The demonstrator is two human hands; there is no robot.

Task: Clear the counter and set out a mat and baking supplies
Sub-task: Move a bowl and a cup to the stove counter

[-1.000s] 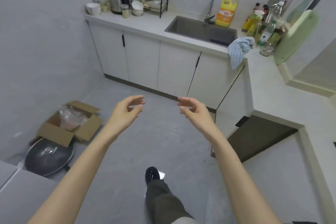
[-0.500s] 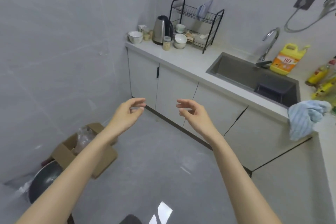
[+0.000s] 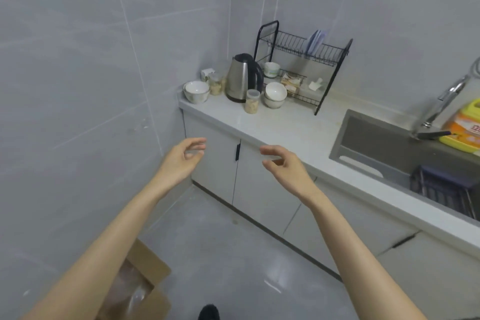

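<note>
On the pale stone worktop [image 3: 293, 130], bowls, jars and the steel kettle [image 3: 240, 78] remain uncleared; both hands, left [image 3: 181, 158] and right [image 3: 284, 167], hover loosely curled, empty.

You've got just one view, the wide-angle cam on your head, tilted forward and down. It faces the corner where the pale grey stone counter [image 3: 285, 126] meets the grey tiled wall [image 3: 78, 86], pretty close in. Your left hand [image 3: 179, 161] and right hand [image 3: 285, 166] sit mid-frame, and the grey steel sink [image 3: 376, 143] is cut off at the right edge.
</note>
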